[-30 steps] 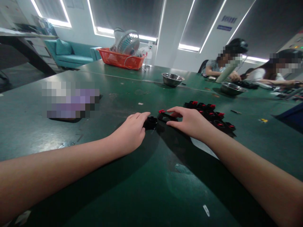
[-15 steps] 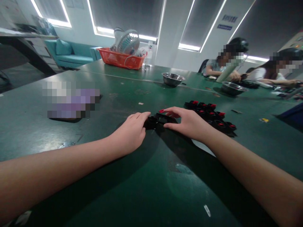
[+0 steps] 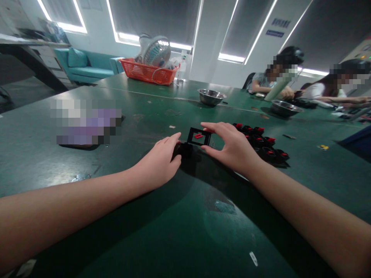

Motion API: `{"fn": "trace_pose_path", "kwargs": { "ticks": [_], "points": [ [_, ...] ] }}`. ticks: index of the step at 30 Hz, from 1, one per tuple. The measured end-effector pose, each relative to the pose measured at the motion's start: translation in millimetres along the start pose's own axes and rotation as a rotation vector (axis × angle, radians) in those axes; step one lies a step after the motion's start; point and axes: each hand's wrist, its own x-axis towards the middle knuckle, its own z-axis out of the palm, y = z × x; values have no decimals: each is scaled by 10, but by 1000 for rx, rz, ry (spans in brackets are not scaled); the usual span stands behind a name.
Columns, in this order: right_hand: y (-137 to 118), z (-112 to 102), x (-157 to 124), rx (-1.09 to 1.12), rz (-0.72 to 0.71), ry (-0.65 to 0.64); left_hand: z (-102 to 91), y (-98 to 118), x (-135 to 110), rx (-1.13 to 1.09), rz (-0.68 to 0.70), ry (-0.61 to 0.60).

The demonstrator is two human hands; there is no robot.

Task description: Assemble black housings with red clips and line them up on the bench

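Between thumb and fingers, my right hand (image 3: 228, 144) grips a black rectangular frame (image 3: 206, 138), tilted up above the green table. Through its opening shows a small red piece (image 3: 198, 136). My left hand (image 3: 162, 160) is closed around a dark black part (image 3: 185, 150), whose shape is partly hidden by the fingers and shadow. The two black pieces are close together; whether they touch I cannot tell. Just beyond my right hand sits a group of several black parts with red pieces (image 3: 269, 152) on them.
Farther back stand a metal bowl (image 3: 212, 98), a second bowl (image 3: 285, 110) and a red basket (image 3: 147, 73) holding a fan (image 3: 158, 52). A blurred purple item (image 3: 89, 127) lies at left. Two people sit at the far right. Small scraps (image 3: 253, 258) dot the green table (image 3: 185, 231).
My right hand has raised the black frame from lying nearly flat to a tilted-up position, so its opening now faces me. My left hand stays almost in place on the dark part.
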Motion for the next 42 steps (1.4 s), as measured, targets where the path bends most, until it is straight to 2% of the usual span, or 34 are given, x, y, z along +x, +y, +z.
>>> {"fn": "trace_pose_path", "kwargs": {
  "ticks": [7,13,19,28,33,39,42],
  "points": [
    [-33,-22,-23,-43,-94,87,-30,23,33,-94,26,80],
    [-45,-34,-39,-62,-120,109,-76,27,37,-151,39,143],
    [-77,-41,-61,-72,-205,116,-129,49,31,-177,75,184],
    [-96,-35,-69,-48,-316,118,-123,54,-5,12,179,237],
    [-103,-33,-70,-62,-283,109,-130,58,-10,43,176,250],
    [-103,-23,-59,-56,-331,106,-131,78,-16,77,142,263],
    [-82,-6,-46,-52,-379,147,-116,78,-18,83,147,292]
  ]
}}
